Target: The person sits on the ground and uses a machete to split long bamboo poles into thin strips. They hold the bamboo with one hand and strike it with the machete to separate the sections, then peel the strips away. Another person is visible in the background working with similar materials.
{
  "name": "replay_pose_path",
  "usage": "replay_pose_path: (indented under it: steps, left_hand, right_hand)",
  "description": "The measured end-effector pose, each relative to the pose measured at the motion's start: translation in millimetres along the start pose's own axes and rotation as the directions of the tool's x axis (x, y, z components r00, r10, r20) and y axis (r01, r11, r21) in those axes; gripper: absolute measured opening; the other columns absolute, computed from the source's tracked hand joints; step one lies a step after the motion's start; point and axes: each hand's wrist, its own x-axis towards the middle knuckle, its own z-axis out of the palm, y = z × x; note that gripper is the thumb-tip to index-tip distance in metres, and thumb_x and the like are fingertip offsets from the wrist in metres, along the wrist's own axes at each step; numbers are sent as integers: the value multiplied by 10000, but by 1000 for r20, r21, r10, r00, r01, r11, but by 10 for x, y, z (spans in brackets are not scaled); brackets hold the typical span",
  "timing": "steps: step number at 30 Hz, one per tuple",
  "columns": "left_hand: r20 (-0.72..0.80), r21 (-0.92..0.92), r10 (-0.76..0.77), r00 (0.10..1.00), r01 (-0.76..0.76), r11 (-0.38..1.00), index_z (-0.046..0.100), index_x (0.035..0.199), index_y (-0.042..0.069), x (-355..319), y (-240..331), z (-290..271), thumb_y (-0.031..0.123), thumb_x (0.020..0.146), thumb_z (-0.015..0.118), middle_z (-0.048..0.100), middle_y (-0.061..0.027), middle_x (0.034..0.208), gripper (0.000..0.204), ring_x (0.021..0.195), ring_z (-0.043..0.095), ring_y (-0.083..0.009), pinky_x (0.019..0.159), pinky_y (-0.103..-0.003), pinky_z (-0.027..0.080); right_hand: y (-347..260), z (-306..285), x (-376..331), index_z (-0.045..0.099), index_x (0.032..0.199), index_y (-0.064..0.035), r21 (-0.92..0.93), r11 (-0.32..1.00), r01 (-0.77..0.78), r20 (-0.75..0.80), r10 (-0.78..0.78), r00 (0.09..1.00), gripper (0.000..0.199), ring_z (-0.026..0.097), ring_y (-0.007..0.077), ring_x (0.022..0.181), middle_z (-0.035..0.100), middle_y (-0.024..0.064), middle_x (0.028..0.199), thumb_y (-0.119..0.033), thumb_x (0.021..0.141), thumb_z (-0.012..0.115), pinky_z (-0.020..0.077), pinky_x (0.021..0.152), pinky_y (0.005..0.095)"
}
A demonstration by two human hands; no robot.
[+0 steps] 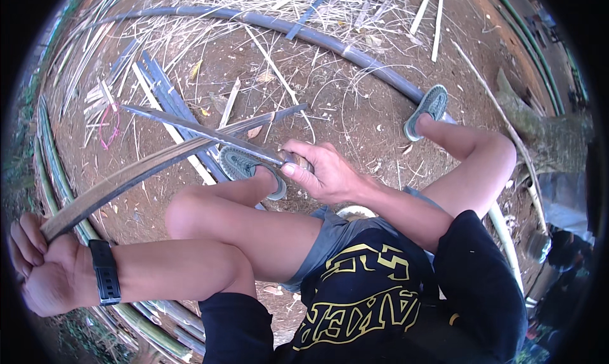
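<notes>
My left hand (47, 269), at the far left, is closed round the near end of a long split bamboo strip (120, 182). The strip slants away to the right, with a pale cut face and a dark outer edge. In front of my body, my right hand (328, 174) grips the short handle of a long machete (171, 120), thumb along the handle. Its blade points to the far left and crosses over the bamboo strip near the middle. Whether the edge touches the strip I cannot tell.
A long dark bamboo pole (266, 21) curves across the ground, with pale shavings (216, 40) round it. Split bamboo slats (162, 88) lie beyond my shoe (238, 164). Green poles (149, 326) lie at lower left; a tree trunk (558, 136) stands at right.
</notes>
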Motion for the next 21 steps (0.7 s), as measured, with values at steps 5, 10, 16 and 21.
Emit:
replay_pose_path:
  steps: [5, 10, 16, 21]
  left_hand:
    - [137, -100, -97, 986, 111, 989, 391, 698, 102, 26, 27, -31, 522, 944, 330, 320, 7, 513, 491, 433, 256, -104, 423, -241, 216]
    - [119, -142, -124, 985, 141, 980, 412, 706, 102, 59, 45, -72, 637, 940, 280, 322, 12, 504, 599, 422, 249, -101, 422, -241, 218]
    - [110, -101, -126, 986, 137, 985, 415, 692, 109, 50, 50, -162, 661, 931, 271, 322, 17, 506, 619, 421, 252, -101, 415, -242, 226]
    - [267, -162, -105, 958, 152, 975, 416, 734, 79, 21, -36, -99, 557, 961, 307, 323, 0, 579, 541, 484, 253, -112, 473, -256, 235]
  right_hand:
    - [1079, -7, 35, 582, 1006, -21, -81, 832, -549, -125, 538, 833, 457, 597, 258, 630, 577, 125, 680, -450, 972, 428, 475, 620, 439]
    - [1578, 12, 104, 585, 1121, -38, -146, 791, -593, -167, 572, 803, 509, 665, 302, 734, 656, 178, 777, -493, 956, 428, 519, 694, 468]
    - [1511, 46, 32, 609, 1045, -38, -99, 812, -576, -134, 563, 816, 493, 648, 305, 744, 648, 164, 782, -489, 954, 431, 510, 740, 469]
    - [2748, -222, 47, 639, 995, -18, -167, 566, -807, -232, 773, 590, 591, 657, 289, 664, 646, 167, 736, -567, 927, 431, 516, 675, 430]
